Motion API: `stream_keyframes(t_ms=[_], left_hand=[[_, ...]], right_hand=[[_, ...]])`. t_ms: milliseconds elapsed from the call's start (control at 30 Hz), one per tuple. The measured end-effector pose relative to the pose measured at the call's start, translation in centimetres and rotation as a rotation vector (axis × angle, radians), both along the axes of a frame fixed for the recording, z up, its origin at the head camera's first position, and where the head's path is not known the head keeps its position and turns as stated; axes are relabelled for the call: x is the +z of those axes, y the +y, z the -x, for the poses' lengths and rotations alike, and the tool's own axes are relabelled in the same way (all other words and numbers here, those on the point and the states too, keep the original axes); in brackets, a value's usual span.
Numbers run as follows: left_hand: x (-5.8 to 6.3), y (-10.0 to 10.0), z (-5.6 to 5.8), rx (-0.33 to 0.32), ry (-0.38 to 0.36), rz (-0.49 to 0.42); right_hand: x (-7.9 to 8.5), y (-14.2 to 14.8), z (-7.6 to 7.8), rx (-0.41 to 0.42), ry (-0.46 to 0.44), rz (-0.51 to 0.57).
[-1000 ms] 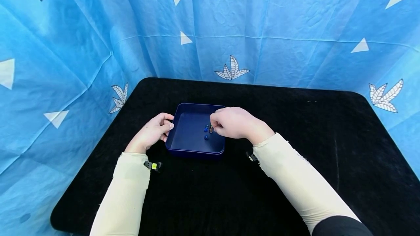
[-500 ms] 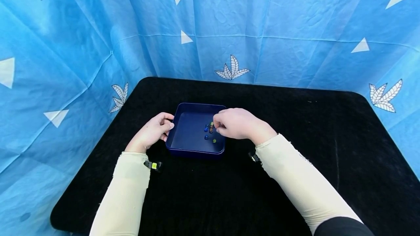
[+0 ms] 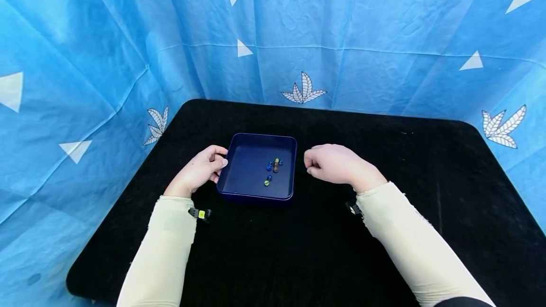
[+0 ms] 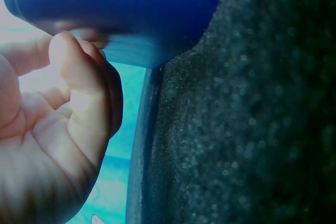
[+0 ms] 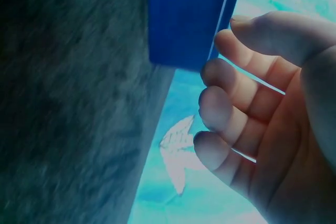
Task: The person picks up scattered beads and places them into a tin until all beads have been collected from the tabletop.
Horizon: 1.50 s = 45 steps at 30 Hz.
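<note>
A shallow dark blue plastic box (image 3: pixel 256 192) sits left of the table's middle in the head view. Several small glass marbles lie on its floor: a brown marble (image 3: pixel 275 169), a blue marble (image 3: pixel 269 167) and a yellow-green marble (image 3: pixel 266 183) among them. My left hand (image 3: pixel 200 167) holds the box at its left edge, thumb at the rim; the left wrist view has curled fingers (image 4: pixel 79 69) against the outer wall. Just right of the box hovers my right hand (image 3: pixel 334 165). In the right wrist view its fingers (image 5: pixel 215 106) are loosely bent and hold nothing.
Black cloth covers the table (image 3: pixel 384 226), whose corners are rounded. A blue curtain (image 3: pixel 362 22) with white triangles and leaf prints hangs behind it and along the left side. Each wrist wears a small camera (image 3: pixel 202 214).
My right hand has drawn back rightward from over the box, uncovering more marbles. A yellow-green marble has appeared near the front and moved left beside a blue one. My left hand has stayed put.
</note>
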State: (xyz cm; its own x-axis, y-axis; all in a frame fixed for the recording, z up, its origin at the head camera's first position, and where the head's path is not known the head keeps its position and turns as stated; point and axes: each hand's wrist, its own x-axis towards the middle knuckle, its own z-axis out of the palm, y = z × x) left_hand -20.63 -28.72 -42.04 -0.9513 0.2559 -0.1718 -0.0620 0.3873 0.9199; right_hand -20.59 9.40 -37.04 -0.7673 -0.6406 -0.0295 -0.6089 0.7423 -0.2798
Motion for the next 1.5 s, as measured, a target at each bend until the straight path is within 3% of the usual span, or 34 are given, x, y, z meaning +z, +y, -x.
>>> stream_keyframes(t_ms=[367, 500, 700, 1133, 1500], left_hand=[[-0.2, 0.1, 0.0, 0.006, 0.004, 0.005], [-0.1, -0.1, 0.0, 0.007, 0.002, 0.013], [-0.1, -0.2, 0.1, 0.006, 0.000, 0.005], [-0.3, -0.1, 0.0, 0.006, 0.012, 0.006], [-0.5, -0.2, 0.1, 0.000, 0.016, -0.002]], right_hand=[[-1.5, 4.7, -0.8, -0.103, -0.063, -0.020], [-1.8, 6.4, -1.1, -0.122, -0.113, -0.033], [-2.1, 8.4, -1.5, -0.142, -0.116, -0.045], [-3.1, 9.6, -2.4, -0.112, -0.195, -0.066], [-3.2, 9.2, -2.4, -0.141, -0.248, -0.087]])
